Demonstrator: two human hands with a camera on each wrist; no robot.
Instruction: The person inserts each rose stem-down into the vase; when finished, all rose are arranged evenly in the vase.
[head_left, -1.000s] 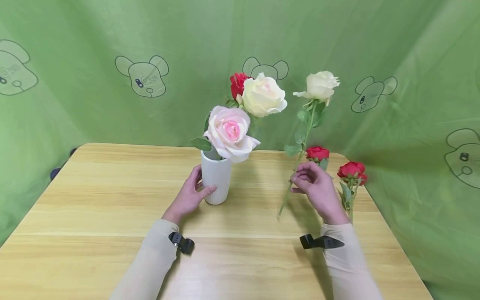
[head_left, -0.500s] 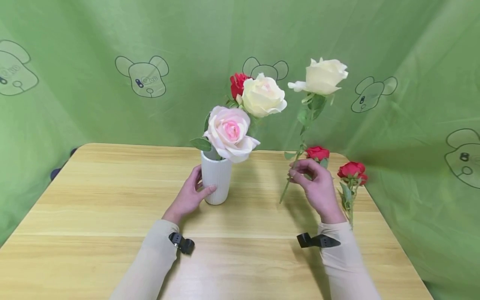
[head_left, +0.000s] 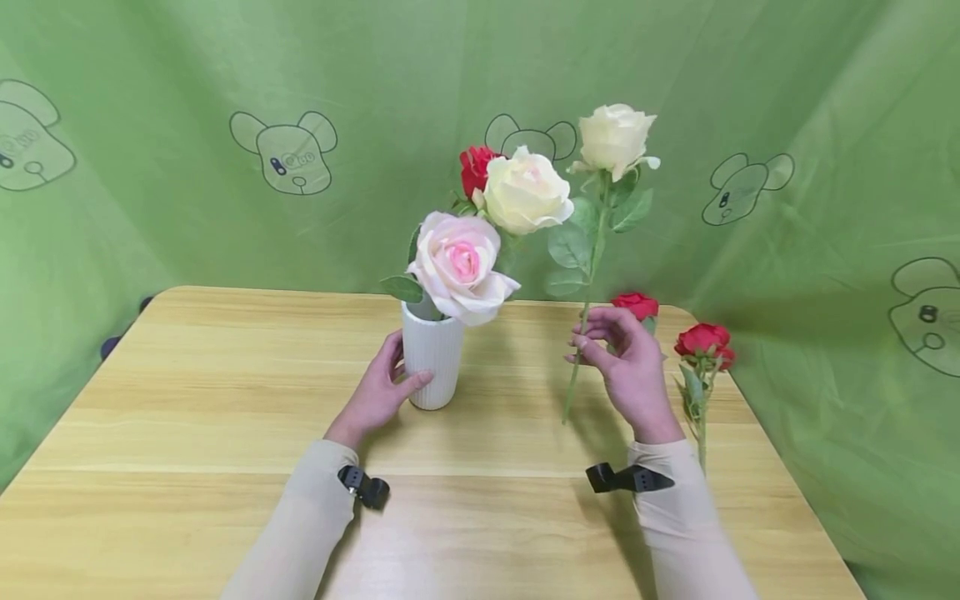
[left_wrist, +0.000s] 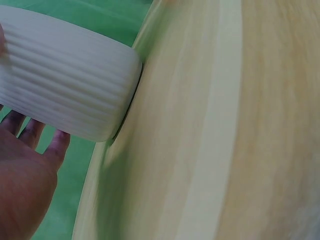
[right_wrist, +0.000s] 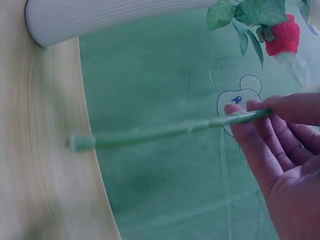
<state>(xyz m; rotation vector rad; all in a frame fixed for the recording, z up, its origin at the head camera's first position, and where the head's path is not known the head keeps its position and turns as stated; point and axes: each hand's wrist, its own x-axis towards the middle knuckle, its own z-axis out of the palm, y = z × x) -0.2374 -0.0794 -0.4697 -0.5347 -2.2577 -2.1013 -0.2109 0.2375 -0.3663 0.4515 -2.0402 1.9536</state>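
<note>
A ribbed white vase [head_left: 435, 358] stands upright on the table, and my left hand [head_left: 378, 387] grips its left side with the thumb across the front. In the left wrist view the fingers curl behind the vase [left_wrist: 65, 75]. The vase bears a pale pink rose [head_left: 461, 267], a cream rose [head_left: 527, 192] and a red rose [head_left: 477, 169]. To the right, my right hand [head_left: 626, 362] pinches the stem of a white rose [head_left: 617, 140], bloom up. In the right wrist view the cut end of its stem [right_wrist: 145, 137] points down toward the table.
Two red roses lie at the table's right side: one red rose [head_left: 636, 306] partly behind my right hand, the other red rose [head_left: 703, 340] near the right edge. A green curtain [head_left: 390, 75] with printed mouse heads hangs behind the wooden table [head_left: 187, 400].
My right hand has moved slightly left and up with the white rose. The rose has turned, and its bloom now sits higher and further left. The left hand and vase have stayed still.
</note>
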